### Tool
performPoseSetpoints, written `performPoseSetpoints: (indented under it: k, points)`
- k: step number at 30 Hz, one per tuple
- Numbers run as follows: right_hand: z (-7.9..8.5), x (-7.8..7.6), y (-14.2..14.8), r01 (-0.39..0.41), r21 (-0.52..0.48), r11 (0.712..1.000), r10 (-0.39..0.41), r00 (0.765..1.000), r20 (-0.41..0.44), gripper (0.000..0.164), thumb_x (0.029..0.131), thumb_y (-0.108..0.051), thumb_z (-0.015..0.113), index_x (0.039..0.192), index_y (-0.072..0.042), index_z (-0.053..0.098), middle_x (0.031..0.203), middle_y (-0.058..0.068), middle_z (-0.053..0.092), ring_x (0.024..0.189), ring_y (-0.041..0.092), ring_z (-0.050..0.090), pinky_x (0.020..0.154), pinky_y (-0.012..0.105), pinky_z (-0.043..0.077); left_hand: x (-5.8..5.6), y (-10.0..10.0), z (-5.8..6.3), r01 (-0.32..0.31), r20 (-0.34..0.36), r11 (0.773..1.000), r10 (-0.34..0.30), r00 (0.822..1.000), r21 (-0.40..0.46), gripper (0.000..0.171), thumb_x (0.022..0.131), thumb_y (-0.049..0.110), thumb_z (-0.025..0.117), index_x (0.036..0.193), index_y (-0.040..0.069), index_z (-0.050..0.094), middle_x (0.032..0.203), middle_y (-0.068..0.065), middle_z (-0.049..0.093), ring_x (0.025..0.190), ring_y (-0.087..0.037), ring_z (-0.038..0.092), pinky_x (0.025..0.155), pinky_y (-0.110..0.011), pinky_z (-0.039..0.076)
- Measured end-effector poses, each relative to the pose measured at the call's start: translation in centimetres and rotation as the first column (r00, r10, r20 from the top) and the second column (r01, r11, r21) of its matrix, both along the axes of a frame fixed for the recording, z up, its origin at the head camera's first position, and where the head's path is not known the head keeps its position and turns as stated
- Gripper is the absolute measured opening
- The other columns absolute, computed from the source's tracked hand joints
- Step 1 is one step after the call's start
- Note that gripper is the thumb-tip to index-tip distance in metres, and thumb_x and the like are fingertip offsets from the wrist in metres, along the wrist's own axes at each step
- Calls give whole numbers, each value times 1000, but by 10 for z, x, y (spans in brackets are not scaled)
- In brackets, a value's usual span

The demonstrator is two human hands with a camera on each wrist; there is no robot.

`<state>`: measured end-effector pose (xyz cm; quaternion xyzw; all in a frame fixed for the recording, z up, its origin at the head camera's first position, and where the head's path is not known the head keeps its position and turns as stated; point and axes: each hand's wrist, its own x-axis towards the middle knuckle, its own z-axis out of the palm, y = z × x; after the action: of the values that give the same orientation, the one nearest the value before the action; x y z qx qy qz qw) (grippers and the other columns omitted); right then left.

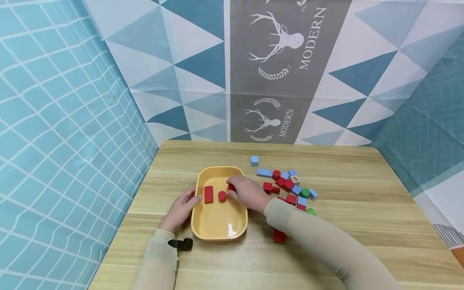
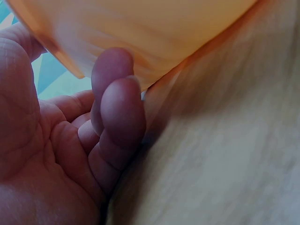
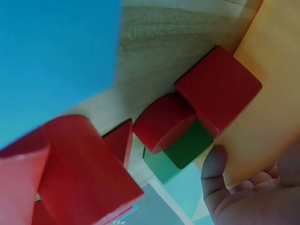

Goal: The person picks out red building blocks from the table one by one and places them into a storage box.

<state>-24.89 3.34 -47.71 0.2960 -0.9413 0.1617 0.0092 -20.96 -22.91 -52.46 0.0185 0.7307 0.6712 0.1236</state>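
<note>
From where I stand, I count one yellow tray (image 1: 218, 223). Inside the tray are three red blocks (image 1: 208, 195). To the right of the tray I see at least seven blue blocks (image 1: 264, 172), two green blocks (image 1: 305, 193), one lettered cube (image 1: 295, 180); partly hidden further red blocks (image 1: 279, 237) I cannot count exactly.

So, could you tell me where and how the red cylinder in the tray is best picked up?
I'd pinch the red cylinder by its curved side, front and back, coming from above: it seems to stand upright, the tray walls it in, and the red slab and right hand flank it left and right.
</note>
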Motion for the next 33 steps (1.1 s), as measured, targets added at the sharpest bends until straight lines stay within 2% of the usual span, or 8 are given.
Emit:
performPoseSetpoints:
  k: [9,25,29,33]
  points:
    - [-3,-1,1,-25,-7,1000,25,999,-48,26,96,-32,65,115,-15,68,106,-1,62,94,13,56,87,36,55,0,1,0,3,-6,1000,-3,1000,6,55,101,27,57,148,5,38,136,-16,53,109,-24,59,90,-39,54]
    - [-6,-2,1,-44,-21,999,42,997,-64,23,96,-29,65,113,-15,69,107,-1,63,97,12,55,90,35,54,1,0,2,13,9,1000,-13,1000,13,57,102,26,56,150,3,36,138,-20,51,110,-27,59,89,-38,55]
    - [-7,-3,1,-39,-26,999,37,997,-60,23,96,-29,65,113,-15,69,107,-2,63,96,12,55,89,35,55,1,1,7,21,25,1000,-22,999,19,56,104,23,53,151,2,32,140,-22,48,112,-29,57,91,-41,54]
    - [-6,-3,1,-31,-14,999,30,999,-44,24,96,-31,65,115,-16,69,108,-2,63,97,12,55,89,35,54,7,4,20,33,25,999,-33,999,7,56,104,19,52,151,-2,30,141,-25,46,114,-33,55,92,-45,53]
